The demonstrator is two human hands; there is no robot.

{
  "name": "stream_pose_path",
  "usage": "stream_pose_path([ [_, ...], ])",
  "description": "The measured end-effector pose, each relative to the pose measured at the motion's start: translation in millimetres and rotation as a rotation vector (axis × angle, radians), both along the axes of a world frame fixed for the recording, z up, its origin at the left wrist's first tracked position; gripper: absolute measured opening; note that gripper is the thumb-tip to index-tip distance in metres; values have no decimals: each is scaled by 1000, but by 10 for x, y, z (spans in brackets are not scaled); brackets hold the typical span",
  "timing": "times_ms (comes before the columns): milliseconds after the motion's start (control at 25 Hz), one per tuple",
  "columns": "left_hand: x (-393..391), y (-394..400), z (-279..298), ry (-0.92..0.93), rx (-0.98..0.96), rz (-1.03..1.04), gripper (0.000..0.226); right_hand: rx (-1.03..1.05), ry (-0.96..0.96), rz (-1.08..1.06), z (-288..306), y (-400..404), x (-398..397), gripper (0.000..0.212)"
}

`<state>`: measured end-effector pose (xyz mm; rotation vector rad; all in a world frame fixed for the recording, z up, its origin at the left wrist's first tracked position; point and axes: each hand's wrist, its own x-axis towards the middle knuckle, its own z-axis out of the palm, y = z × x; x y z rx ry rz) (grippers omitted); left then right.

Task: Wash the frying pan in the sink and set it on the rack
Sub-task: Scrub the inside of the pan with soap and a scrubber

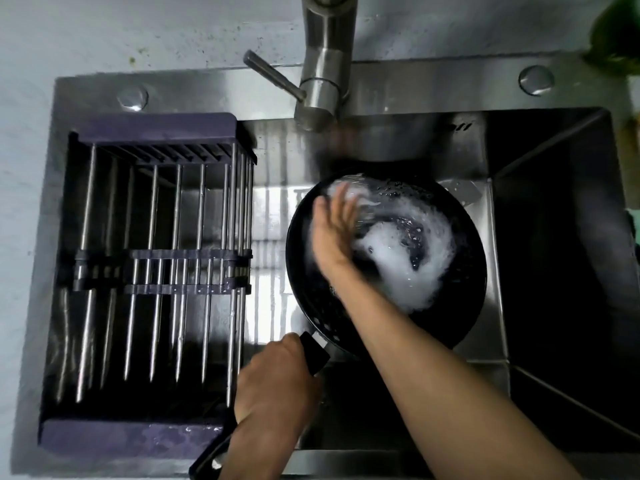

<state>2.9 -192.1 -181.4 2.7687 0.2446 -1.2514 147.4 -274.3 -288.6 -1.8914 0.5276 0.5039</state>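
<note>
1. Soapy white foam (412, 251) swirls across the inside of the round black frying pan (460, 289), which you hold tilted inside the stainless steel sink (540, 271), in its middle part just right of the rack.
2. Your left hand (273, 382) grips the pan's long black handle (313, 355); its fingers are curled round it, and the handle's far end pokes out below your wrist near the sink's front rim.
3. Your right hand (334, 226) lies flat inside the pan on its upper left part, fingers (341, 197) straight and spread, pressing into the foam. The fingertips are blurred, and you hold no sponge or cloth that can be made out.
4. Your right forearm crosses over the pan's near rim.
5. Left of the pan, the purple plastic drying rack with steel rods (156, 271) sits across the sink's left part; nothing rests on it, and the pan stays apart from it.
6. Above the pan stands the brushed steel faucet (323, 81), its lever pointing up and left. Whether water runs from it cannot be told.
7. A blurred green object (620, 32) shows at the top right corner, beside the sink.
</note>
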Motion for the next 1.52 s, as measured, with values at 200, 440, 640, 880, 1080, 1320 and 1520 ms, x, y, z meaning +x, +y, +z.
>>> stream_pose_path([
  [200, 4, 14, -1, 10, 15, -15, 34, -496, -90, 437, -264, -749, -201, 64],
  [440, 32, 37, -22, 10, 9, 33, 35, -863, -44, 879, -88, -1673, -214, 65],
  [640, 31, 18, 17, -1, -14, 69, 34, -692, 191, 1082, 502, -1873, -1109, 76],
  [880, 34, 40, -40, -4, -21, 91, 31, -645, 187, 1081, 564, -1694, -1309, 82],
  [1080, 46, 47, -53, -5, -39, 136, 23, -486, 251, 953, 557, -1605, -1334, 64],
  [1320, 34, 34, -31, 10, -36, 132, 26, -389, 267, 927, 585, -1621, -1407, 90],
  [1520, 47, 22, -20, -4, -16, 97, 31, -345, 317, 974, 511, -1567, -1261, 77],
])
